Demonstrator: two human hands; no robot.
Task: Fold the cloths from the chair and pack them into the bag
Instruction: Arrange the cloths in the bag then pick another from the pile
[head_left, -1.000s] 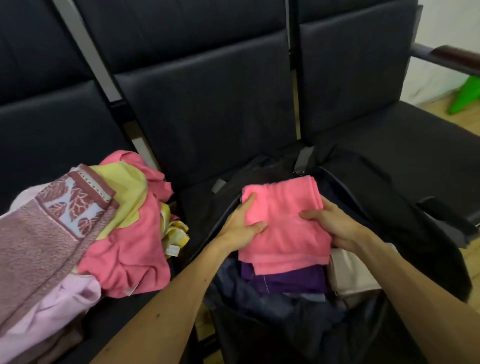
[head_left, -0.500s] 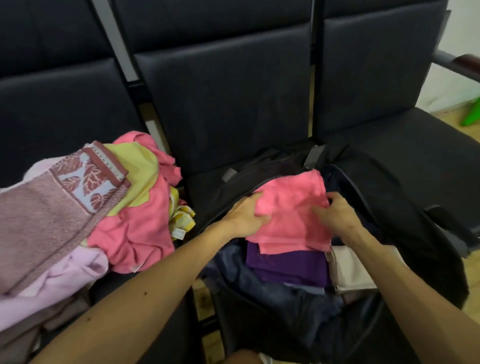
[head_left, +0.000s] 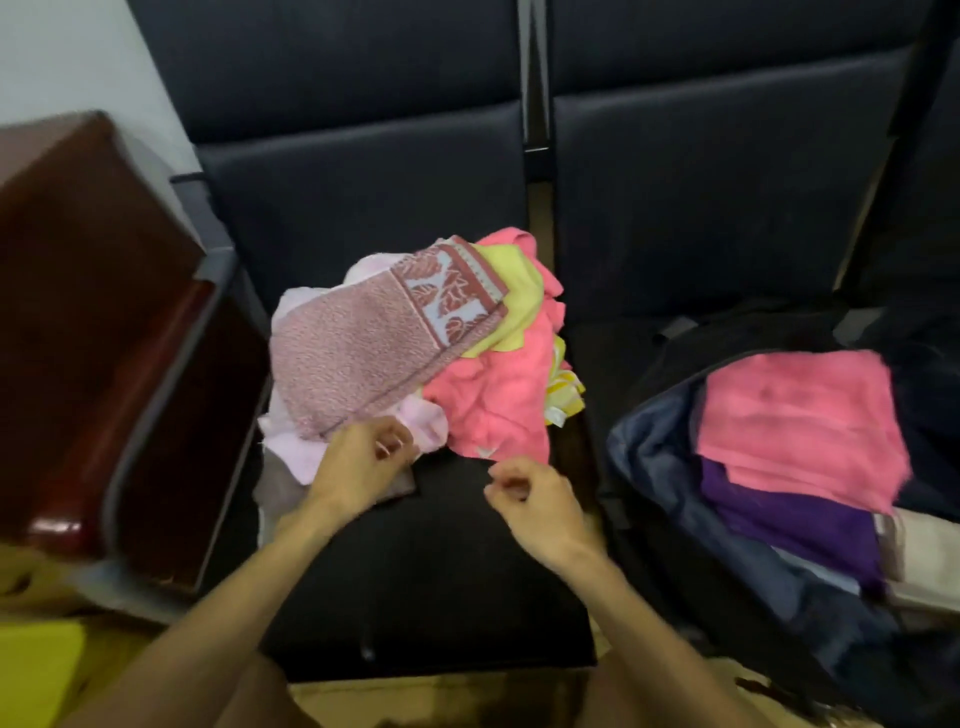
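Pink and mauve crumpled cloths (head_left: 405, 353) are lying heaped toward the back edge of the black chair seat (head_left: 441, 571), just beyond the loosely curled, empty left hand (head_left: 358, 462) and right hand (head_left: 535, 499), left nearer.

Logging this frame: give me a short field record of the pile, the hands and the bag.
Pile: unfolded cloths on the chair seat, patterned towel on top
Left hand: at the pile's near edge, by the pale pink cloth; grip unclear
Right hand: loosely curled, holds nothing, above the seat
Bag: open; folded pink cloth lies on a purple cloth
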